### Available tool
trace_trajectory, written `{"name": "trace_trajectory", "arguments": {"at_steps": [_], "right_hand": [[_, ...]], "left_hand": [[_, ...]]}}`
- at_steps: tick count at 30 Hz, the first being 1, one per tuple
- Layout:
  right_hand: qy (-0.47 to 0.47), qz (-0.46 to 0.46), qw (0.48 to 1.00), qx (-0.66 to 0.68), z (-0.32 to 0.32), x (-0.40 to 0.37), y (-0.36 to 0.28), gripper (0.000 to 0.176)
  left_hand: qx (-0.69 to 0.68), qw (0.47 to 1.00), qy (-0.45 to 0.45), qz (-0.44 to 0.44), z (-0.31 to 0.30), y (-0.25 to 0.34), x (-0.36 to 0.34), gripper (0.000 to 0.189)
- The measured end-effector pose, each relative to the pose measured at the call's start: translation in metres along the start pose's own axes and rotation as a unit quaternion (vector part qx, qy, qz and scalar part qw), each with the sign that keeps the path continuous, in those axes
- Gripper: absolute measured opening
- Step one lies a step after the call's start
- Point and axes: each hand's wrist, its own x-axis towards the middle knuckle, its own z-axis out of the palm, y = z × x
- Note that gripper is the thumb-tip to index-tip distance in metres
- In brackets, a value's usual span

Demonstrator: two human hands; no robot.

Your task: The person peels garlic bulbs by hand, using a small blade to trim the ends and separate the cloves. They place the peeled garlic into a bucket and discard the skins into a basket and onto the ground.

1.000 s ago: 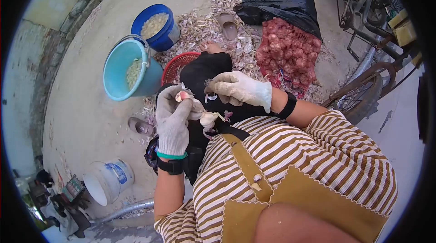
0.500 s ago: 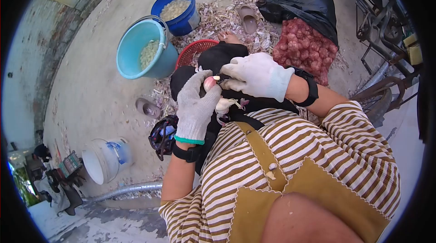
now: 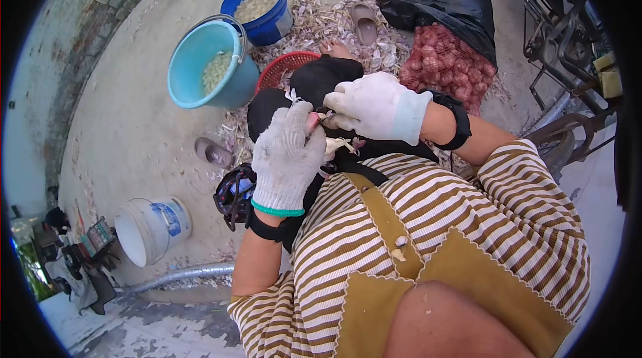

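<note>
A white knit glove with a green cuff covers my left hand, its fingers closed on a pinkish garlic clove. My right hand, in a white glove, is pinched at the clove's right end; what lies between its fingertips is too small to tell. Just below the fingers, over my dark-clothed lap, is a whitish garlic piece with dry stem and skin, partly hidden by my left hand.
Beyond my knees are a red basket, a light-blue bucket and a dark-blue bucket with peeled cloves. A net sack of garlic, black bag, slippers and scattered skins lie around. A white bucket stands left; a bicycle is right.
My left hand has turned so its back faces up and covers more of the clove and the whitish piece. My right fingertips stay at the clove's end.
</note>
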Motion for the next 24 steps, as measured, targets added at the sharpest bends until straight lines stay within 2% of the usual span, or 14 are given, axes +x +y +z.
{"name": "trace_trajectory", "arguments": {"at_steps": [3,5,9,11,15,20,24], "right_hand": [[-0.018,0.012,1.000,-0.007,0.000,0.002,0.001,0.026],[-0.040,0.012,0.999,-0.017,-0.003,0.002,0.003,0.026],[-0.037,-0.002,0.999,-0.032,-0.009,0.000,0.001,0.027],[-0.060,0.005,0.998,-0.035,-0.010,0.001,-0.002,0.027],[-0.117,0.002,0.993,-0.024,-0.015,0.003,0.000,0.028],[-0.093,-0.072,0.991,0.064,-0.022,-0.004,0.009,0.028],[-0.114,-0.082,0.981,0.132,-0.033,-0.003,0.009,0.026]], "left_hand": [[-0.011,1.000,0.019,0.005,0.008,-0.006,-0.002,0.032],[-0.090,0.993,0.067,0.044,0.017,-0.010,-0.005,0.031],[-0.072,0.996,0.057,0.024,0.012,0.000,-0.007,0.030],[-0.010,1.000,0.004,0.012,0.008,0.003,-0.007,0.031],[0.007,1.000,-0.012,0.002,0.003,0.008,-0.007,0.028],[-0.149,0.988,-0.044,0.011,-0.014,0.007,-0.007,0.025],[-0.133,0.987,-0.084,0.043,-0.026,0.012,-0.005,0.025]]}}
